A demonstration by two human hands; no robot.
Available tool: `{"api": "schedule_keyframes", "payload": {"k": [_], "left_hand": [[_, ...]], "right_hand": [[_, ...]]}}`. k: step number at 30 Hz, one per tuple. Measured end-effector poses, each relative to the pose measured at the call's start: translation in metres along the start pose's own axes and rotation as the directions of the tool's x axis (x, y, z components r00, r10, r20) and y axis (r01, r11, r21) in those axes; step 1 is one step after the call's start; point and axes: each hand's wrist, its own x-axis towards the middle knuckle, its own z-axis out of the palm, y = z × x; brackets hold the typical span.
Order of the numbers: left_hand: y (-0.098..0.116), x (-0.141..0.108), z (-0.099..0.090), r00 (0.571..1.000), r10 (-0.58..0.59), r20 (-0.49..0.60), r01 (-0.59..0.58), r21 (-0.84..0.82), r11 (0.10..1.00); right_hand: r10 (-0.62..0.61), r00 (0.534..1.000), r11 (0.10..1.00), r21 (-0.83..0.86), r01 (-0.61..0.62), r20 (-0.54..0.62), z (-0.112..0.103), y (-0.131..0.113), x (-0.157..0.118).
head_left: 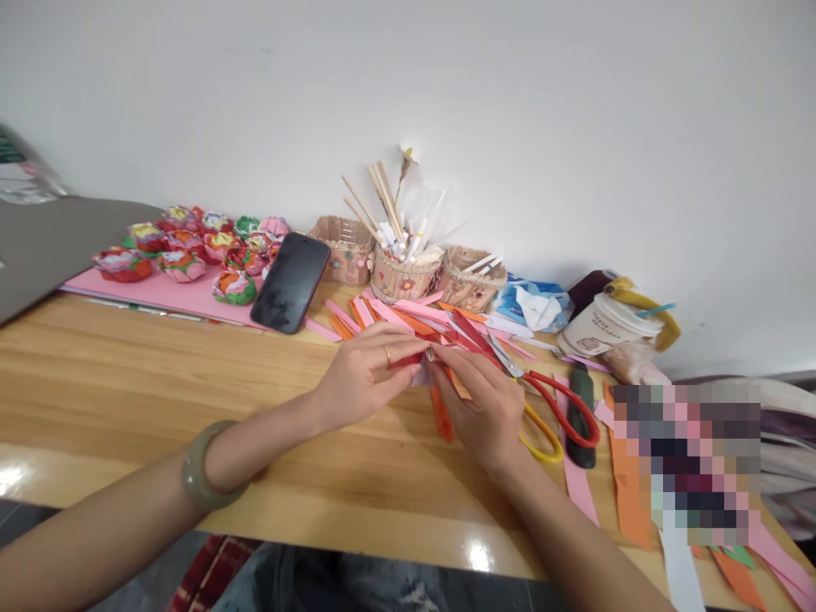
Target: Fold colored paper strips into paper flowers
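Note:
My left hand (357,374) and my right hand (484,404) meet above the wooden table (191,399), fingertips pinched together. Between them is a small folded paper piece (421,374), lilac with some red, mostly covered by my fingers. Just behind my hands lies a heap of pink, orange and red paper strips (408,314). Scissors with red handles (577,408) rest to the right of my right hand, their blades pointing back over the strips. A yellow handle (545,438) shows under them.
A black phone (291,282) leans beside several folded paper flowers (182,265) on a pink sheet (159,293). Decorated baskets (405,274) with sticks stand by the wall. Rightward are tissues (539,306), a lidded cup (605,323), a dark-green tool (581,416) and loose strips (625,484).

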Motion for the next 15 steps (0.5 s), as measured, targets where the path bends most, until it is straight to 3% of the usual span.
{"api": "schedule_keyframes", "payload": {"k": [8,12,15], "left_hand": [[0.0041,-0.0032,0.0040,0.996,0.075,-0.057,-0.074,0.019,0.997],[0.0062,-0.0033,0.0028,0.999,0.008,-0.039,-0.010,-0.039,0.999],[0.0077,-0.0040,0.0022,0.998,-0.048,-0.036,0.045,-0.073,0.996]], "right_hand": [[-0.064,0.994,0.998,0.008,0.065,-0.091,-0.0034,-0.0011,0.0019],[0.025,0.998,0.995,0.102,-0.018,-0.066,-0.0035,-0.0031,0.0038],[0.005,0.996,0.995,0.104,0.004,-0.085,-0.0031,-0.0040,0.0037]]}}
